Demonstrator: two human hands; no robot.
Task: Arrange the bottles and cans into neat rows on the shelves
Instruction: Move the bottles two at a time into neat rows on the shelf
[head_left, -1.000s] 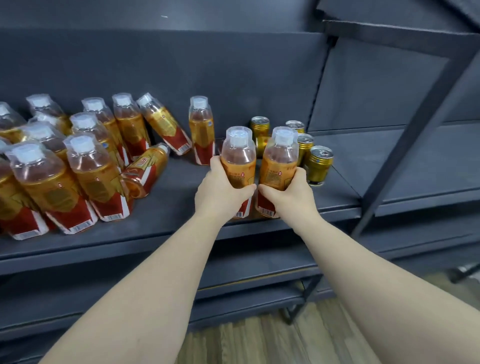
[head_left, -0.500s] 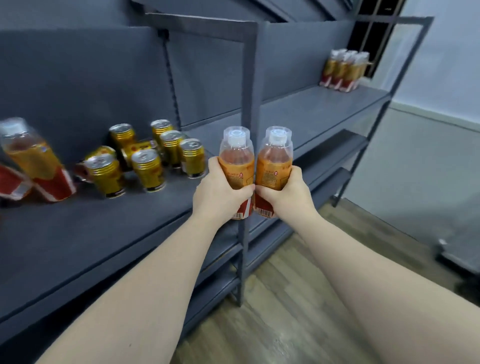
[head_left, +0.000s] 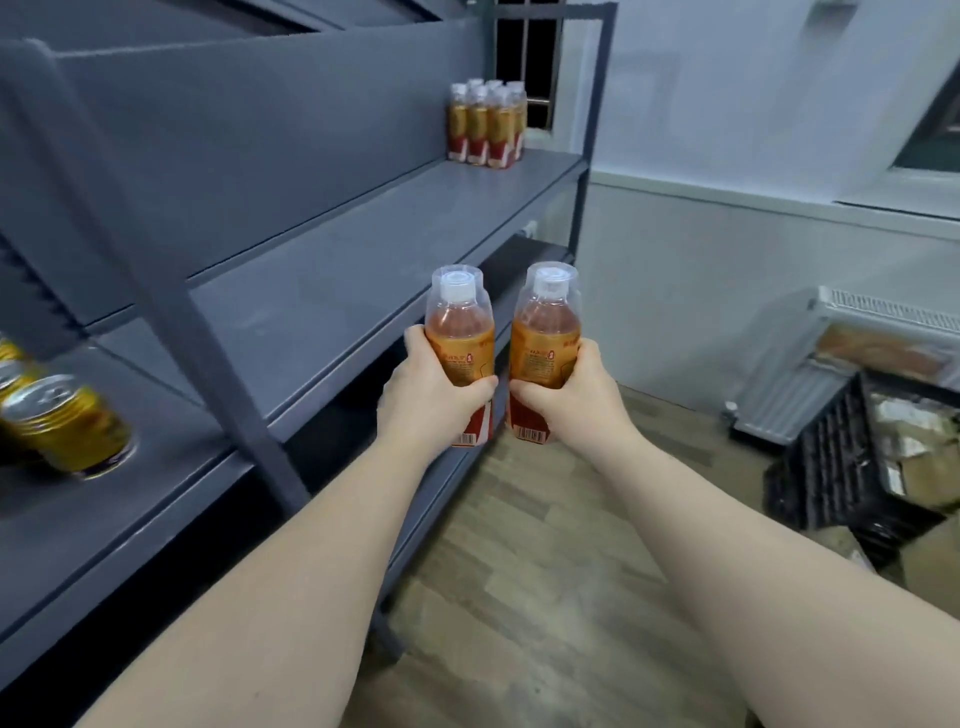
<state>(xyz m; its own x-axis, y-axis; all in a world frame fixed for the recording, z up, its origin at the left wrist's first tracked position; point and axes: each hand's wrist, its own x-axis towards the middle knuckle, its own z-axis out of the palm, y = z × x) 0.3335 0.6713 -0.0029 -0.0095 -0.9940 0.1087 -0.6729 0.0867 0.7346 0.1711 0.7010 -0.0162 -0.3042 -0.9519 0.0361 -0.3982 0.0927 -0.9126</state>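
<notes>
Upright, apart — left hand grips one bottle, right hand another.

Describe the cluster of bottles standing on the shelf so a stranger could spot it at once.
Follow the long grey shelf away from the viewer to its far end, by the barred window. A tight block of upright orange bottles with white caps stands there. Unlike the two held bottles it rests on the shelf, and the gold cans sit at the near end.
</notes>
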